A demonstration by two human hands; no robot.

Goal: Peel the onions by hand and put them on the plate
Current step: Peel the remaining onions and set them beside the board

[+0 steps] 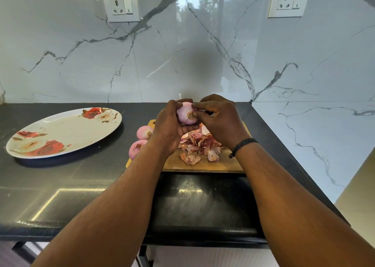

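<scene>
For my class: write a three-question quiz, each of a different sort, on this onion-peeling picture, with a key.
1. True or false: the floral plate already holds a peeled onion.
2. Multiple choice: the pile of onion skins lies on A) the plate, B) the wooden cutting board, C) the bare black counter.
3. Fill in: besides the held onion, ___ more onions lie at the board's left edge, the farther onion and the nearer onion.

Key
1. False: no onion lies on it.
2. B.
3. Two. The left hand holds the third while the right hand picks at it.
</scene>
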